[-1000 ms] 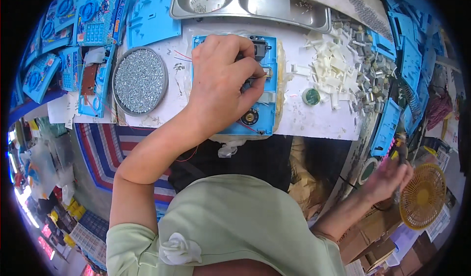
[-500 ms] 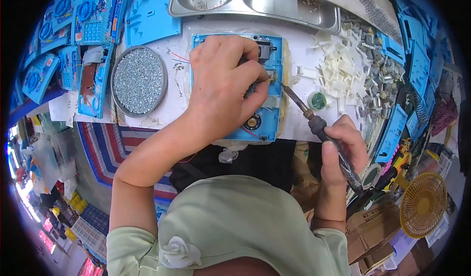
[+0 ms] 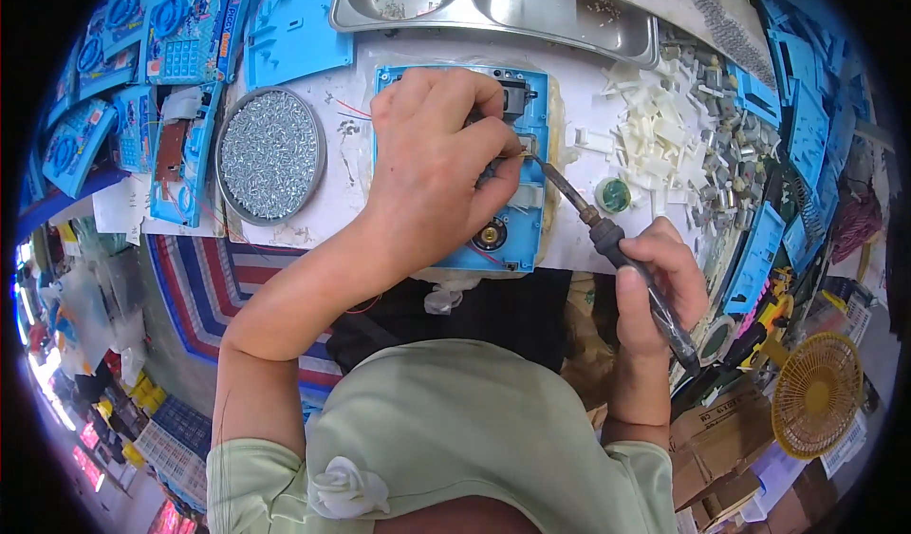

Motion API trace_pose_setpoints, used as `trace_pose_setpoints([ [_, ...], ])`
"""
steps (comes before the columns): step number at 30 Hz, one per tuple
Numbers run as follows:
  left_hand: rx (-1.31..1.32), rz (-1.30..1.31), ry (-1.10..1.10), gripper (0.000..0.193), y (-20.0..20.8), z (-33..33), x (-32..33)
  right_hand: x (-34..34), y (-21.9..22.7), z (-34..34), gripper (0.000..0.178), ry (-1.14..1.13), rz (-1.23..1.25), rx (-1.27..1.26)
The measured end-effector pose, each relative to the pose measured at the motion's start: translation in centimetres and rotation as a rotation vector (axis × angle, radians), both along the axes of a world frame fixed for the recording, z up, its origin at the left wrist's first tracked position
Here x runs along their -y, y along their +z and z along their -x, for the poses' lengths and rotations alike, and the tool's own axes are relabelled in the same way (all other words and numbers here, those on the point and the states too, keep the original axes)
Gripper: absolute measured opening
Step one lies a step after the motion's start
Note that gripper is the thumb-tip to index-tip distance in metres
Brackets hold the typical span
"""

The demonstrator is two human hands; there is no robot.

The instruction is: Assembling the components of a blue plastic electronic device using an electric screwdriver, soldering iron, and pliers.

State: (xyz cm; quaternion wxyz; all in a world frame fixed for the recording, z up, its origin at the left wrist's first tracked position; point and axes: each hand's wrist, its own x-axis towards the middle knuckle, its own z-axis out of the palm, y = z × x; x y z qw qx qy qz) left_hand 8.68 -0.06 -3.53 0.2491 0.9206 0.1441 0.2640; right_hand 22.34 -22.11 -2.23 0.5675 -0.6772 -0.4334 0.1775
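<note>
A soldering iron [image 3: 607, 240] is gripped in my right hand [image 3: 661, 282], its tip pointing up and left to a small metal part [image 3: 528, 146] in the blue plastic housing [image 3: 538, 97]. My left hand [image 3: 438, 149] lies over the housing, thumb and forefinger pinched beside the iron's tip. What the pinch holds is too small to make out. A round speaker [image 3: 490, 235] and a black box-like part [image 3: 513, 95] show in the housing; its middle is hidden under my left hand. Red and blue wires [image 3: 353, 110] stick out at its left side.
A round tray of screws [image 3: 270, 154] stands to the left, beside stacked blue panels [image 3: 190, 31]. At the back is a steel tray [image 3: 560, 12]. White plastic pieces [image 3: 657, 121], metal bits [image 3: 735, 154] and a small green-filled round container [image 3: 613, 194] lie on the right.
The soldering iron's tip has moved slightly up and left, close to my left fingertips. My left hand keeps its pinch over the housing.
</note>
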Motion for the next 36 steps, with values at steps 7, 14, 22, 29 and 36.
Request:
trace_pose_setpoints([
  [7, 0.017, -0.007, 0.004, 0.020, -0.1, -0.1, 0.0, 0.5, -0.2, 0.0, 0.022, -0.031, -0.013, -0.060],
  [14, -0.007, -0.024, 0.017, 0.020, 0.1, 0.0, 0.1, 0.6, 0.0, -0.3, 0.022, -0.038, -0.022, -0.034],
  [22, -0.026, -0.029, 0.013, 0.020, 0.1, 0.1, 0.1, 0.6, 0.1, -0.9, 0.022, -0.032, -0.055, 0.010],
  [29, -0.029, -0.039, 0.001, 0.020, 0.5, 0.3, 0.0, 0.6, 0.2, -1.2, 0.022, -0.021, -0.056, 0.059],
  [36, -0.032, -0.060, 0.027, 0.015, 0.5, -0.1, 0.0, 0.2, -0.1, -1.3, 0.022, -0.013, -0.076, 0.068],
])
